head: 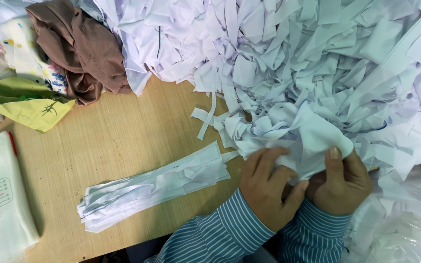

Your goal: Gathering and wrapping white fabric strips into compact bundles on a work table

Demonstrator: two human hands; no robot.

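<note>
Pinching the white fabric piece (313,141) at the edge of the heap (317,58), your left hand (269,187) and right hand (339,185) could drag tangled strips onto the neat stack (152,187) on the desk (118,136).

light wooden tabletop (123,141) with visible grain under even, soft light

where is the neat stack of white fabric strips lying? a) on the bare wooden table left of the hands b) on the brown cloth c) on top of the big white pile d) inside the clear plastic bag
a: the neat stack of white fabric strips lies flat on the wooden table, left of the left hand, which grips white cloth with the right hand.
</note>
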